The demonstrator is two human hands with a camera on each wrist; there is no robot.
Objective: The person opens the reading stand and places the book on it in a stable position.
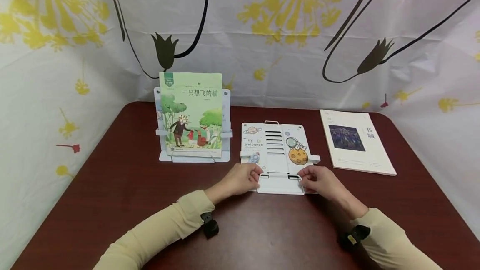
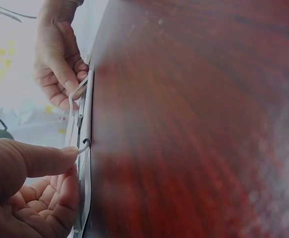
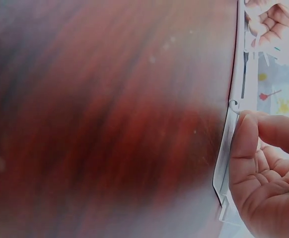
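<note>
A white folding book stand [image 1: 277, 145] printed with "Tiny universe", a planet and an astronaut lies flat on the table. Along its front edge runs a thin wire page holder [image 1: 280, 174]. My left hand [image 1: 243, 179] pinches one side of this wire between thumb and fingers; in the left wrist view the thumb [image 2: 52, 159] presses on its bent end. On the opposite side my right hand [image 1: 320, 181] pinches the wire too, its fingertips at the stand's front corner. In the right wrist view the fingers [image 3: 246, 141] hide most of the wire.
At the left, a second stand [image 1: 226, 116] stands upright and bears a green picture book [image 1: 195, 111]. A white book [image 1: 356, 143] with a dark picture lies flat at the right. The dark red table [image 1: 180, 203] ends at a patterned cloth [image 1: 210, 32] behind.
</note>
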